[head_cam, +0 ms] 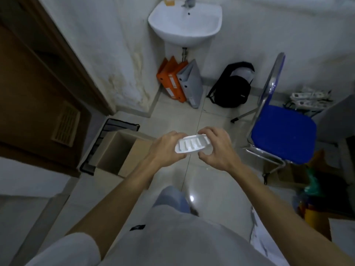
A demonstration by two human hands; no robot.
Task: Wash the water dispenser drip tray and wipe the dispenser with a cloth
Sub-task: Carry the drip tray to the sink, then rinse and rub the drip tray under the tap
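I hold a small white slotted drip tray [192, 144] in front of me, above the tiled floor. My left hand [167, 148] grips its left end, with fingers wrapped under and the thumb on the near edge. Its right end is held by my right hand [217, 148], fingers curled over the far rim and thumb below. The tray is tilted, its slotted face toward me. A white wall sink [185, 22] with a tap hangs on the far wall ahead. Neither the dispenser nor a cloth is in view.
Orange and grey binders [179, 81] lean under the sink, with a black backpack [231, 87] beside them. A blue folding chair [280, 129] stands on the right. An open cardboard box [123, 152] sits on the left by a brown door [34, 93]. Power strips [309, 98] lie at the far right.
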